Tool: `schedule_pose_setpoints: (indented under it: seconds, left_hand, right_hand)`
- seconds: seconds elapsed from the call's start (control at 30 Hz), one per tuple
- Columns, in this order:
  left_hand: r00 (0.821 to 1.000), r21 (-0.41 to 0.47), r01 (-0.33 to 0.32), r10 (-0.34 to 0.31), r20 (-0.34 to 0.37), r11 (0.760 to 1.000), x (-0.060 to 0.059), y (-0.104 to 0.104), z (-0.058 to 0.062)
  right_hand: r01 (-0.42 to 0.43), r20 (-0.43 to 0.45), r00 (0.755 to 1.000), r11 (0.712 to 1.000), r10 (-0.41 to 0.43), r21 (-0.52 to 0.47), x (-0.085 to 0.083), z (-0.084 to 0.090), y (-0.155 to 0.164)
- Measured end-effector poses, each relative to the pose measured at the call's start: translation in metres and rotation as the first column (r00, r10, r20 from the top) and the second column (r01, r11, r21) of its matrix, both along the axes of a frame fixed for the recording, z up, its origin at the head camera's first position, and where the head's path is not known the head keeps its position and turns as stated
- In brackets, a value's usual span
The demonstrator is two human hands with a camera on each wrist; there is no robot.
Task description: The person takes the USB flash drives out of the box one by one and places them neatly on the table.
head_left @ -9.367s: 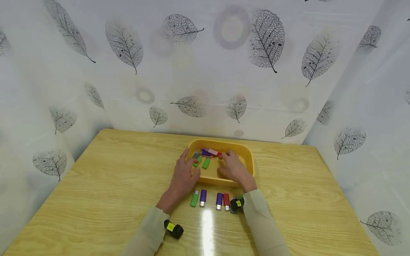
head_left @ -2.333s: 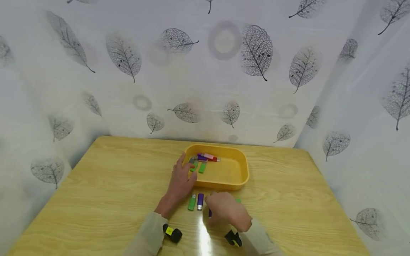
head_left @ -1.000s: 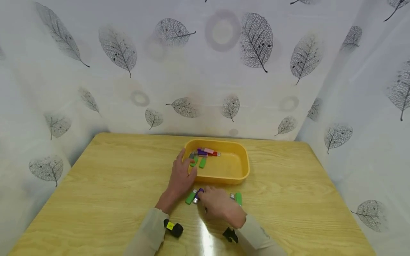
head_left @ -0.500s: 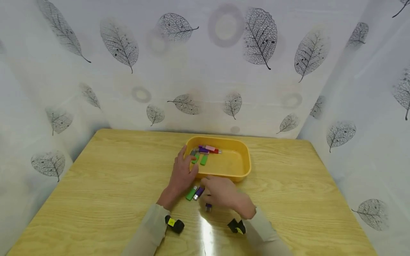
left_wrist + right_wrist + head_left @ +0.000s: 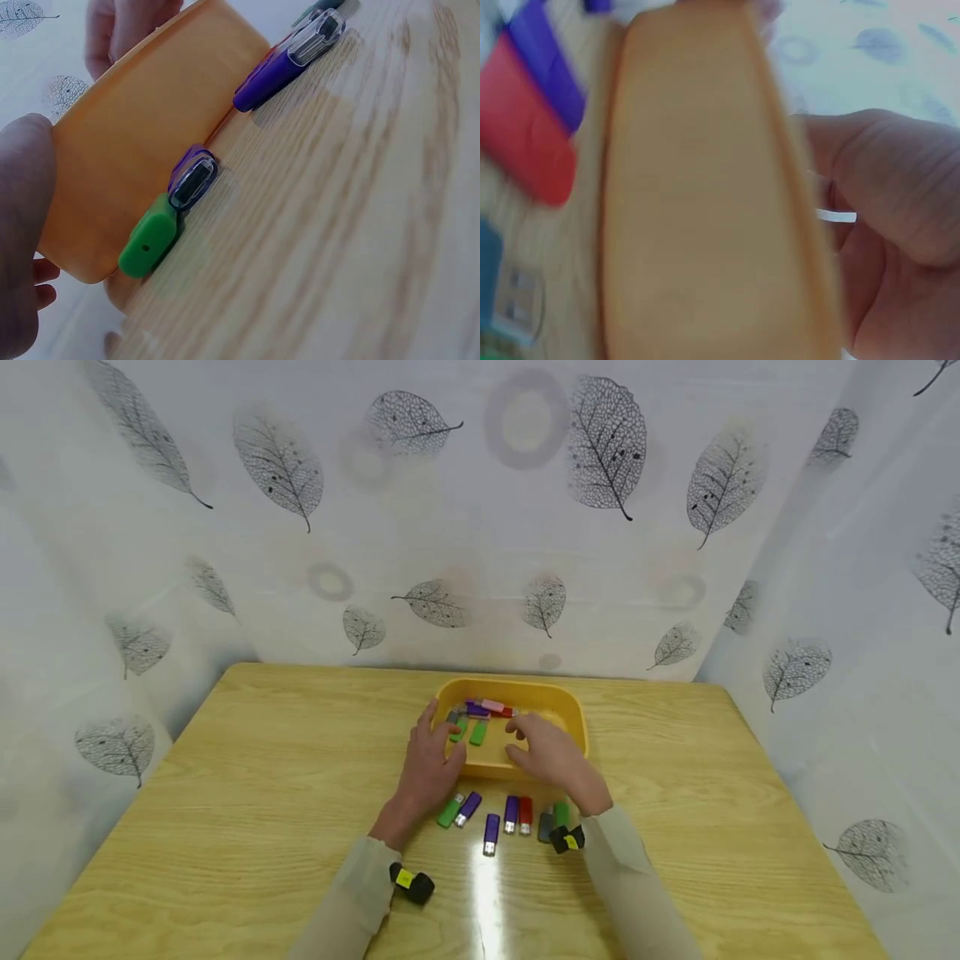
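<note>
right hand (image 5: 551, 753) hangs over the yellow tray (image 5: 573, 714), grip relaxed and empty; remaining drives (image 5: 480, 718) lie just to its left, nearer the left hand (image 5: 429, 764) steadying the rim.

My head camera looks forward and down from well above the wooden table (image 5: 225, 793), taking in the whole yellow tray (image 5: 573, 714) and the leaf-print curtain behind. My left wrist camera sits low and close at the tabletop, facing the tray's near wall (image 5: 142, 142). My right wrist camera is closer still, blurred against that same wall (image 5: 697, 195). All three share the tray's near side.
</note>
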State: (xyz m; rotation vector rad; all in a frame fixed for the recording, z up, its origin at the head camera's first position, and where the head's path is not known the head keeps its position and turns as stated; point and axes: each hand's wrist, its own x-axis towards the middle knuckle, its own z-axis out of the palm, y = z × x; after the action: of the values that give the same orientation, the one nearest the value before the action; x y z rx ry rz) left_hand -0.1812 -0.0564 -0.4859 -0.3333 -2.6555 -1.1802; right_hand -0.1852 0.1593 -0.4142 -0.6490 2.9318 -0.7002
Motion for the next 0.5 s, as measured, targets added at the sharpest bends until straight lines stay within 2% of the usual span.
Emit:
schedule_pose_setpoints:
  seconds: [0.13, 0.3, 0.5]
  left_hand:
    - [1.0, 0.013, 0.002, -0.002, -0.006, 1.0, 0.0, 0.001, 0.001]
    - [1.0, 0.02, -0.001, 0.002, -0.013, 1.0, -0.001, 0.001, 0.002]
    - [1.0, 0.015, -0.008, 0.008, -0.005, 1.0, 0.0, 0.001, 0.0]
  right_hand:
    - [0.021, 0.002, 1.0, 0.997, -0.021, 0.08, -0.015, -0.009, 0.003]
    - [0.034, 0.0, 0.999, 0.991, -0.035, 0.132, -0.029, -0.016, 0.0]
    - [0.023, 0.077, 0.996, 0.988, -0.035, 0.153, -0.04, -0.028, -0.007]
